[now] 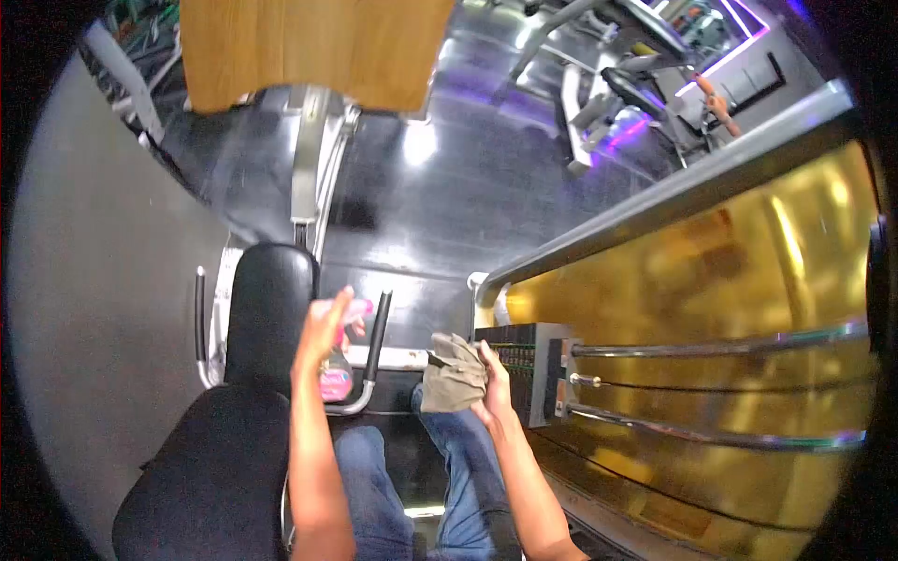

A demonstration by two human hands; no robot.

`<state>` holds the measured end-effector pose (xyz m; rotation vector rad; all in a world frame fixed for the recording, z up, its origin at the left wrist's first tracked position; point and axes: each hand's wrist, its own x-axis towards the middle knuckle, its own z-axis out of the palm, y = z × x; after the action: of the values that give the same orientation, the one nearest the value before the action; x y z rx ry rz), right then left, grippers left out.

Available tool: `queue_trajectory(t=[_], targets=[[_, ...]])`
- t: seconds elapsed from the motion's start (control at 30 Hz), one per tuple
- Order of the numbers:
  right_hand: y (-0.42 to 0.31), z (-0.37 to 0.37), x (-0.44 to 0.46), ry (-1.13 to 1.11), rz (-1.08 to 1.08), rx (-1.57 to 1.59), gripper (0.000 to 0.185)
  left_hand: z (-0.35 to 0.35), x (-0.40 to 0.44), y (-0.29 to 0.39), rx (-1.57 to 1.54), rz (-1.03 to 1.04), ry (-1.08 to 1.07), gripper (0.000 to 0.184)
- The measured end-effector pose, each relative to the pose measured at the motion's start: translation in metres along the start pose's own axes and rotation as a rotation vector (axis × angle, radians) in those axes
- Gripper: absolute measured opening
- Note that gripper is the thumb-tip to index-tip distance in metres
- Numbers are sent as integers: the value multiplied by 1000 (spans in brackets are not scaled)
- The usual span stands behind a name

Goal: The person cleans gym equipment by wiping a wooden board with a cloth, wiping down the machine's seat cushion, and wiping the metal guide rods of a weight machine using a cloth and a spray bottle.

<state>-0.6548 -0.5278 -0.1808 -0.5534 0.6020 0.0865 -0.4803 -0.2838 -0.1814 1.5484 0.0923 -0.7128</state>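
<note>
My left hand [321, 338] is wrapped around the neck of a pink spray bottle [336, 381], whose lower part shows below the fingers. In my right hand [496, 385] is a crumpled grey-brown cloth [453, 376], gripped at its right side. A black padded backrest [269, 313] stands just left of the bottle, joined to a black seat [210, 467]. Between the bottle and the cloth rises a machine handle with a black grip [378, 329].
On the right stand a weight stack [524, 360], chrome guide rods [711, 348] and a gold panel [748, 252] under a grey frame bar [673, 182]. A wooden board [313, 47] is ahead. Other gym machines [617, 93] and a person's arm [716, 105] appear at the back right.
</note>
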Motion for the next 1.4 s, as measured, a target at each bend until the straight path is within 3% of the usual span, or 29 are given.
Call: queue_trajectory(t=[0.07, 0.2, 0.23, 0.3, 0.43, 0.5, 0.7, 0.77, 0.93, 0.97, 1.03, 1.07, 1.1, 1.2, 1.23, 1.3, 1.4], targets=[[-1, -9, -43, 9, -41, 3, 43, 36, -33, 11, -1, 85, 81, 57], [-4, -28, -118, 145, -62, -252, 51, 92, -94, 10, 97, 222, -36, 44], [-1, -24, -134, 120, -150, -193, 48, 105, -108, 12, 59, 245, -67, 43], [0, -50, -161, 254, -129, -250, 44, 129, -137, 20, 148, 304, -141, 53], [-11, -32, -225, 213, -321, -87, 50, 172, -191, 44, 57, 331, -257, 50], [-18, -32, -249, 246, -382, -53, 47, 185, -211, 54, -38, 356, -338, 40], [-31, -27, -306, 213, -545, -115, 46, 216, -262, 84, -52, 391, -441, 48], [-25, -35, -311, 230, -686, -254, 46, 222, -281, 95, 0, 431, -460, 46], [-32, 7, -353, 274, -858, -263, 36, 231, -314, 117, 18, 492, -577, 39], [-31, -3, -355, 114, -777, -94, 34, 233, -320, 120, 24, 496, -586, 39], [-20, -39, -344, 40, -854, 74, 36, 236, -331, 124, 26, 622, -659, 35], [-3, -93, -309, 101, -995, -1, 41, 237, -337, 127, 45, 606, -662, 29], [-4, -83, -323, 104, -1000, 6, 41, 239, -344, 129, 51, 607, -668, 29], [-29, -11, -395, -238, -891, -39, 43, 249, -363, 139, 66, 664, -674, 25], [-35, -5, -400, -237, -899, -41, 43, 253, -367, 143, 65, 669, -680, 25], [-42, 9, -399, 27, -1051, -200, 45, 263, -372, 151, -3, 712, -704, 26], [-50, 16, -392, 166, -1190, -341, 45, 280, -382, 176, -29, 812, -682, 28]])
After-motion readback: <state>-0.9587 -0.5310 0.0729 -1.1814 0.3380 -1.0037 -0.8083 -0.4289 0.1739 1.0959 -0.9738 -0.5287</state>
